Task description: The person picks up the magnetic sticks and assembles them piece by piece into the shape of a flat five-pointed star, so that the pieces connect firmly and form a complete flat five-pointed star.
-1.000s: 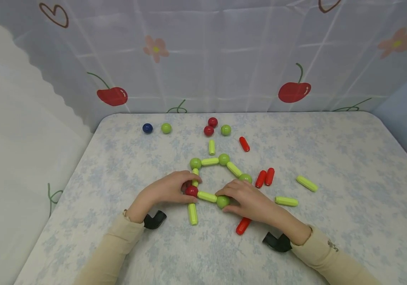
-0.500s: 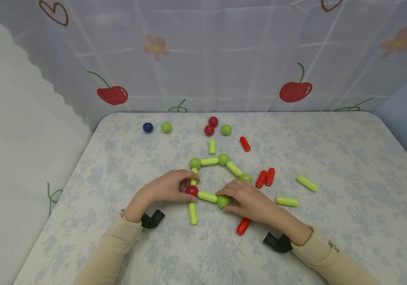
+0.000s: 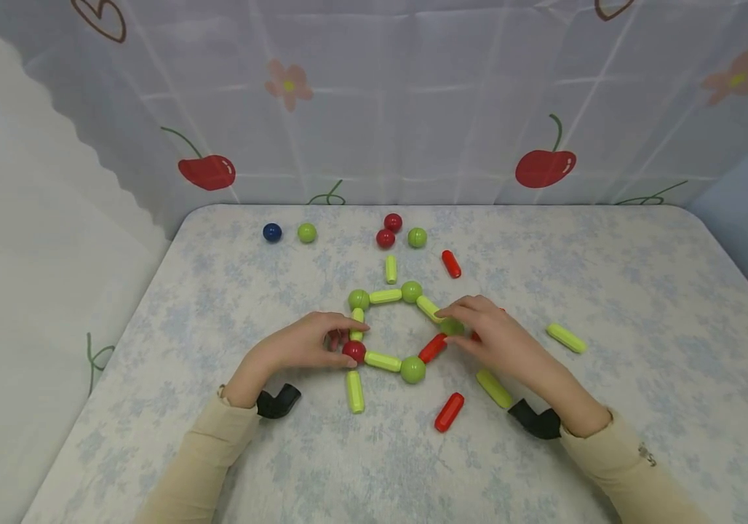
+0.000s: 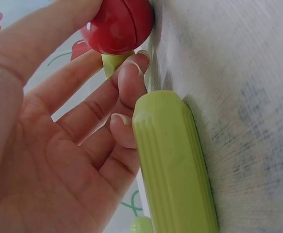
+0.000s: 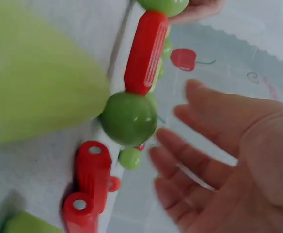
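In the head view, my left hand (image 3: 311, 340) holds the red ball (image 3: 353, 353) between thumb and fingers, its index finger over a yellow-green rod (image 3: 357, 324). The left wrist view shows the thumb against the red ball (image 4: 119, 26), the other fingers bent beside it. My right hand (image 3: 505, 342) hovers around the right green ball (image 3: 451, 327); in the right wrist view its loose fingers stand apart from that ball (image 5: 129, 118). A red rod (image 3: 433, 348) joins it to the lower green ball (image 3: 412, 370). Rods and balls form a five-sided ring.
A yellow-green rod (image 3: 356, 392) lies below the red ball, another (image 3: 494, 388) by my right wrist, a third (image 3: 567, 338) farther right. A loose red rod (image 3: 449, 412) lies in front. Behind stand a blue ball (image 3: 272, 232) and several red and green balls.
My right hand has let go of the lower green ball and moved up and right, uncovering the red rod. The yellow-green rod near that wrist has shifted left and turned. My left hand is nearly still.
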`<control>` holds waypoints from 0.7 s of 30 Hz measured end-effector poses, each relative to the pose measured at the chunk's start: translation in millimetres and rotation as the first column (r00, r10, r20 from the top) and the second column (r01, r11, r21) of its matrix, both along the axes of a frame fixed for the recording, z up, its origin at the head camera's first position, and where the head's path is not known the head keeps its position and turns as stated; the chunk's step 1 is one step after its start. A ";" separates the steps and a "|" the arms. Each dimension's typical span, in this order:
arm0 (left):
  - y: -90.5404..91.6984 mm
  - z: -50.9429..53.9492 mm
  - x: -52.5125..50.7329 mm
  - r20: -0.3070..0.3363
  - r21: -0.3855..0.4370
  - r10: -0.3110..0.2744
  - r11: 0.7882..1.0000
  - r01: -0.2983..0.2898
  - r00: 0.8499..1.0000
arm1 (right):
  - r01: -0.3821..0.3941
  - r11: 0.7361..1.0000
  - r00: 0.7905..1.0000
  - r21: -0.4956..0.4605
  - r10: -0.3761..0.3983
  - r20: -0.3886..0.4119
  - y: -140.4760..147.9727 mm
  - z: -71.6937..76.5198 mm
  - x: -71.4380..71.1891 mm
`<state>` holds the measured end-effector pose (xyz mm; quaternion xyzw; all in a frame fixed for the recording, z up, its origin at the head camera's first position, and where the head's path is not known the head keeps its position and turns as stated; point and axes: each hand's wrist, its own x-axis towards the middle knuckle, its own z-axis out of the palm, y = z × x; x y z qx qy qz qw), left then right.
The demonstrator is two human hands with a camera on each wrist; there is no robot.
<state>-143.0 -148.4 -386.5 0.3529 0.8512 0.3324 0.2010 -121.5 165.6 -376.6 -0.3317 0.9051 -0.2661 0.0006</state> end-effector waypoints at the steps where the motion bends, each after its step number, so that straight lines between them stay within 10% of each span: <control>1: 0.0 0.1 0.0 -0.002 -0.002 0.001 1.000 -0.001 1.000 | 0.014 1.000 1.000 0.010 -0.014 -0.001 1.9 -1.8 -1.6; 21: 2.2 -0.1 3.6 -0.020 -0.001 0.032 0.999 -0.032 0.999 | 0.012 1.000 1.000 -0.009 -0.012 -0.017 4.8 -18.7 -9.9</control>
